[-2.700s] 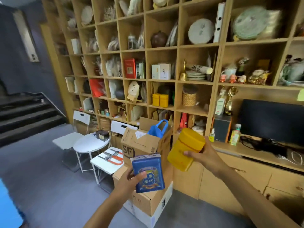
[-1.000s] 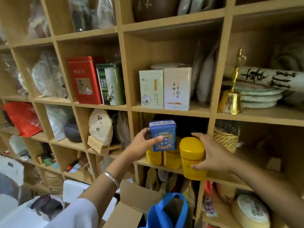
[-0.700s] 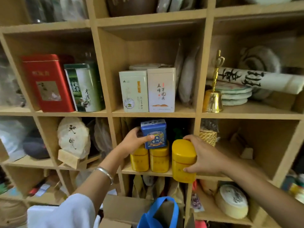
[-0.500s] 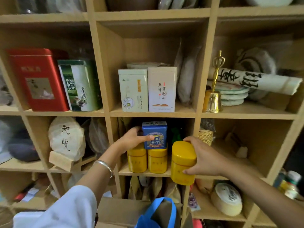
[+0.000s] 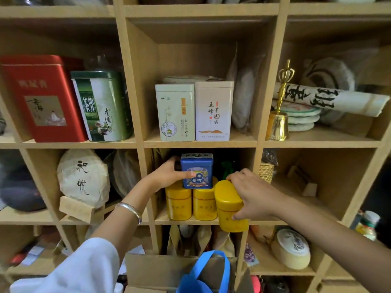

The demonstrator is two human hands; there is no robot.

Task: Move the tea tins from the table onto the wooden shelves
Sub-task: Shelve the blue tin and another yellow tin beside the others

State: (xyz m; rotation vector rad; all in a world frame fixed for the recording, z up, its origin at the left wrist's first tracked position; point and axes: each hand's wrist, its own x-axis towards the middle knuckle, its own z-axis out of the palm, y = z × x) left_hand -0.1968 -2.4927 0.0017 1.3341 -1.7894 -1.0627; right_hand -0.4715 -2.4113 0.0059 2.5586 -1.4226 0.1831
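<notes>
The left hand gripped the blue tin atop two shelved yellow tins; the right hand clasped another yellow tin, joining them.

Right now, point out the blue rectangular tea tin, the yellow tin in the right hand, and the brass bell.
blue rectangular tea tin (image 5: 197, 172), head view, middle of its printed front.
yellow tin in the right hand (image 5: 229, 205), head view, its front wall.
brass bell (image 5: 277, 126), head view, its flared body.

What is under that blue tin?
The blue tin, gripped by the left hand, sits atop two yellow tins; whether it fully rests is hidden.
</notes>
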